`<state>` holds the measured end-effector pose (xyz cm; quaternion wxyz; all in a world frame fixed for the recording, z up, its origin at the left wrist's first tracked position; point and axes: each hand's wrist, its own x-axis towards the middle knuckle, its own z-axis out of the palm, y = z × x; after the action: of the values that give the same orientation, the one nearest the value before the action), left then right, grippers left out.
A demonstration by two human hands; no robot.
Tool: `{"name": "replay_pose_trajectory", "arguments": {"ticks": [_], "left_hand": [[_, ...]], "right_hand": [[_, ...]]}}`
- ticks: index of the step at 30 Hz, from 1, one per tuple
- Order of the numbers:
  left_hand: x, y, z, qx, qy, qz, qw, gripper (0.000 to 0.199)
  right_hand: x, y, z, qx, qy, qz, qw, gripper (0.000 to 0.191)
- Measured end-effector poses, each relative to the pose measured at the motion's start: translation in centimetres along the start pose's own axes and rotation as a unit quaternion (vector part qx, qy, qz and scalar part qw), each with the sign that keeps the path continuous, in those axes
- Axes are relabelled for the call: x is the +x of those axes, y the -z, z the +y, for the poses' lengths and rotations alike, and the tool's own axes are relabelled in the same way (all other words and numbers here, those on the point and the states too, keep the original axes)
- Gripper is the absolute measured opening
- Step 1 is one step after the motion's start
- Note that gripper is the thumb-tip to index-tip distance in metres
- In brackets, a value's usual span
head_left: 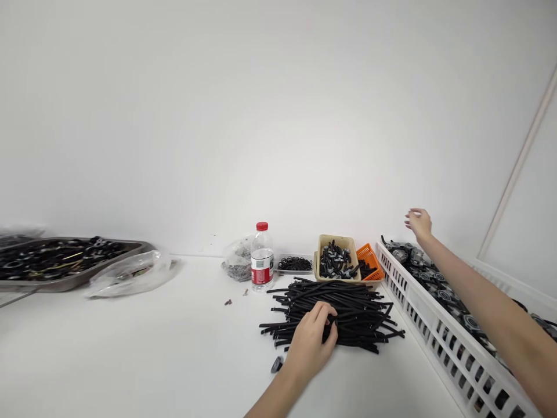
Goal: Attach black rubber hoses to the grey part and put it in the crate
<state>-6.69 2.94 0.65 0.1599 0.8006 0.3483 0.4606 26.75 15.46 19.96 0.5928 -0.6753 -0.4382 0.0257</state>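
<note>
My left hand rests at the near side of a pile of black tubes on the white table. Its fingers curl round something dark, which I cannot tell apart from the tubes behind it. A small grey-black part lies on the table beside my left wrist. My right hand is raised over the far end of a long white basket of grey and black parts. Its fingers are bent but apart, and nothing shows between them.
Behind the tubes stand a cream bin of small black parts, an orange basket, a shallow tray of black rings and a red-capped bottle. A plastic bag and metal tray lie left. The wall rises behind.
</note>
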Motion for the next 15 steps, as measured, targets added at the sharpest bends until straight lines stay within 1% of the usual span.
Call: {"name": "replay_pose_trajectory", "arguments": {"ticks": [3,5,6,7,8,10,11,12,14,15], "left_hand": [[0.2,0.3,0.1,0.003,0.006,0.004,1.000,0.017],[0.2,0.4,0.1,0.002,0.009,0.001,1.000,0.016],[0.2,0.5,0.1,0.001,0.011,-0.003,1.000,0.016],[0.2,0.5,0.1,0.001,0.013,-0.008,1.000,0.016],[0.2,0.5,0.1,0.002,0.016,-0.014,1.000,0.016],[0.1,0.5,0.0,0.006,0.021,-0.022,1.000,0.017],[0.1,0.4,0.0,0.009,0.022,-0.024,0.999,0.018],[0.1,0.4,-0.1,0.012,0.021,-0.020,1.000,0.018],[0.0,0.4,-0.2,0.013,0.022,0.001,1.000,0.018],[0.0,0.4,-0.2,0.011,0.028,0.019,0.999,0.015]], "right_hand": [[-3.2,-4.2,-5.5,0.113,0.030,-0.077,0.990,0.022],[-6.8,-5.9,-8.6,0.171,0.042,-0.153,0.972,0.015],[-8.9,-6.3,-9.8,0.203,0.048,-0.202,0.957,0.013],[-11.2,-6.3,-10.8,0.261,0.059,-0.272,0.924,0.012],[-13.5,-6.0,-11.6,0.299,0.091,-0.327,0.892,0.014],[-18.0,-4.6,-12.5,0.307,0.172,-0.432,0.830,0.013],[-19.8,-3.6,-12.6,0.307,0.210,-0.472,0.799,0.013],[-21.4,-2.4,-12.7,0.301,0.240,-0.510,0.769,0.011],[-23.4,0.2,-12.6,0.256,0.316,-0.576,0.709,0.007],[-23.9,1.5,-12.5,0.236,0.358,-0.586,0.688,0.005]]}}
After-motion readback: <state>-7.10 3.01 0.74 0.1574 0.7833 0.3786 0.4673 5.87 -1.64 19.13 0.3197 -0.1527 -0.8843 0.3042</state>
